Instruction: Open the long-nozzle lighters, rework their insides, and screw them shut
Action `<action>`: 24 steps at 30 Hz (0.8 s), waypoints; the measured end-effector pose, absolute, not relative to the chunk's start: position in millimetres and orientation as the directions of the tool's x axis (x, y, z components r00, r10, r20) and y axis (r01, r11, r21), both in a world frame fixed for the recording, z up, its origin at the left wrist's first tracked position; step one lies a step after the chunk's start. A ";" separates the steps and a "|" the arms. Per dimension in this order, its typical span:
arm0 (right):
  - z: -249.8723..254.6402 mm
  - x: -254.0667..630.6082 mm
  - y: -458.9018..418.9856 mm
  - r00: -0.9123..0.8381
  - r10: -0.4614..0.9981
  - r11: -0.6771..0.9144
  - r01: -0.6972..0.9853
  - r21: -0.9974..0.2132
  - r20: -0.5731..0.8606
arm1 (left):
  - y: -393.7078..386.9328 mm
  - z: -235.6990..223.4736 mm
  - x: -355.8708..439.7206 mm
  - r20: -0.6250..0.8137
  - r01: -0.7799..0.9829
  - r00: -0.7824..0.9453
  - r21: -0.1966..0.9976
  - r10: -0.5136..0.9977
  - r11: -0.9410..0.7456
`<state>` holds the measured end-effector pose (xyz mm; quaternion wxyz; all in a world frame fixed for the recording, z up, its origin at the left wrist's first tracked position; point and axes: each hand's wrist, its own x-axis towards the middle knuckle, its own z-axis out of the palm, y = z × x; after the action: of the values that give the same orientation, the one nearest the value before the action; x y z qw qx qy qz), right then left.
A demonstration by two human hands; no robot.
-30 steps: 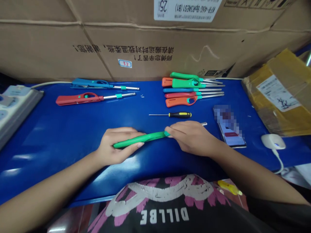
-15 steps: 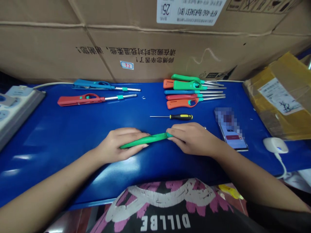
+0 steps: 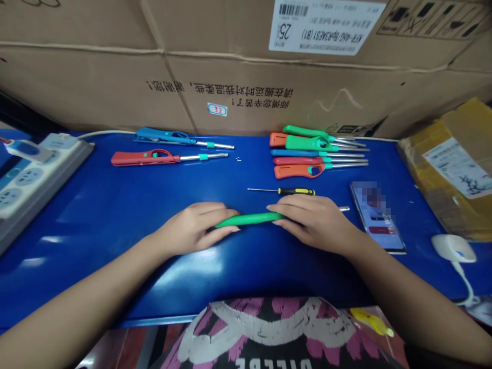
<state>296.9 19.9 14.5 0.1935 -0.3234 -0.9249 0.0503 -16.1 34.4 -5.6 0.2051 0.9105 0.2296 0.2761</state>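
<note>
A green long-nosed lighter (image 3: 249, 220) lies across the blue table (image 3: 115, 215), held at both ends. My left hand (image 3: 198, 228) is closed round its handle end. My right hand (image 3: 315, 220) is closed over its front part, and the metal tip (image 3: 344, 209) pokes out past my fingers. Just beyond my right hand lies a small screwdriver (image 3: 286, 191) with a black and yellow handle.
Several coloured lighters (image 3: 311, 154) are piled at the back right, and a blue lighter (image 3: 172, 137) and a red lighter (image 3: 154, 158) lie at the back left. A phone (image 3: 378, 218), a white device (image 3: 449, 247), a power strip (image 3: 31, 174), a yellow parcel (image 3: 453, 169) and a big cardboard box (image 3: 246, 66) surround the table.
The green lighter has swung from tilted to nearly level and slid right under my right hand, with its metal tip again showing. The view has shifted left and up.
</note>
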 end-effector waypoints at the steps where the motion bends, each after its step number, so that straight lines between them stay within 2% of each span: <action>1: 13.9 296.0 19.7 -0.724 0.606 0.795 0.559 -0.236 0.329 | 32.9 -6.2 -15.2 0.408 0.306 0.741 0.502 0.533 -0.809; 4: 11.7 294.4 20.2 -0.728 0.605 0.796 0.544 -0.265 0.323 | 29.3 -7.3 -12.8 0.391 0.323 0.735 0.518 0.555 -0.792; 8: 11.7 292.9 22.3 -0.704 0.638 0.770 0.590 -0.244 0.312 | 28.1 -5.1 -10.4 0.331 0.355 0.719 0.583 0.612 -0.731; 13: 16.5 288.5 19.5 -0.681 0.666 0.743 0.641 -0.191 0.304 | 27.1 -1.1 -5.2 0.249 0.415 0.608 0.710 0.754 -0.569; 17: 15.1 284.3 16.8 -0.725 0.624 0.778 0.611 -0.145 0.293 | 25.1 -0.5 1.0 0.170 0.431 0.541 0.785 0.824 -0.445; 21: 13.9 282.5 15.1 -0.766 0.576 0.813 0.574 -0.100 0.285 | 25.9 0.9 1.9 0.091 0.479 0.529 0.789 0.844 -0.385; 24: 21.2 286.6 14.3 -0.760 0.576 0.804 0.593 -0.043 0.300 | 34.6 7.3 -10.7 0.076 0.551 0.534 0.724 0.842 -0.415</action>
<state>286.6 14.3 21.2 0.1510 -0.3118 -0.9377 -0.0274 -10.7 34.6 7.3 0.3292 0.8116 0.4292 0.2207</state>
